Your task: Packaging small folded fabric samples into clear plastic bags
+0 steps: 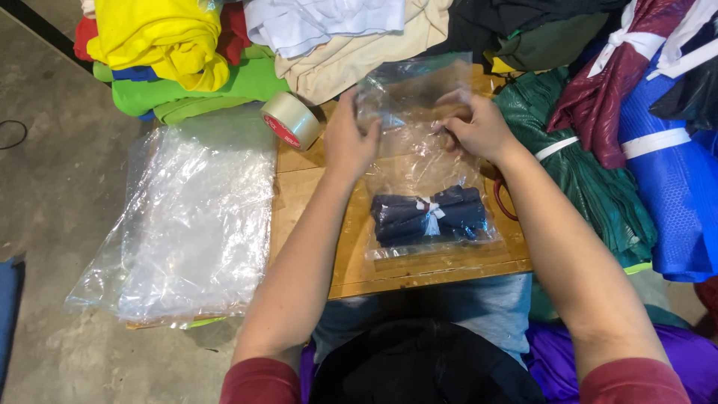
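**Closing the bag over one dark bundle**

Folding over the open top of a clear bag [419, 142] was the step in hand, as I judged it. Nearest the person, one dark navy bundle [430, 215], tied with a white strip, lay inside the bag's lower end on the wooden worktop [419, 269]. Farther up, the left hand [348, 142] held the bag's left edge, its fingers closed on the plastic; the right hand [476, 129] pinched the right edge, fingers likewise closed on it. The next move would likely call for a flat, even fold and something to hold it shut.

Counted: one bag in hand, one bundle in it, one roll of tape [292, 120] just beyond the left hand, and one stack of spare bags [194, 217] to the left; their number could not be told. Beyond lay heaps of cloth [172, 45] in many colours.
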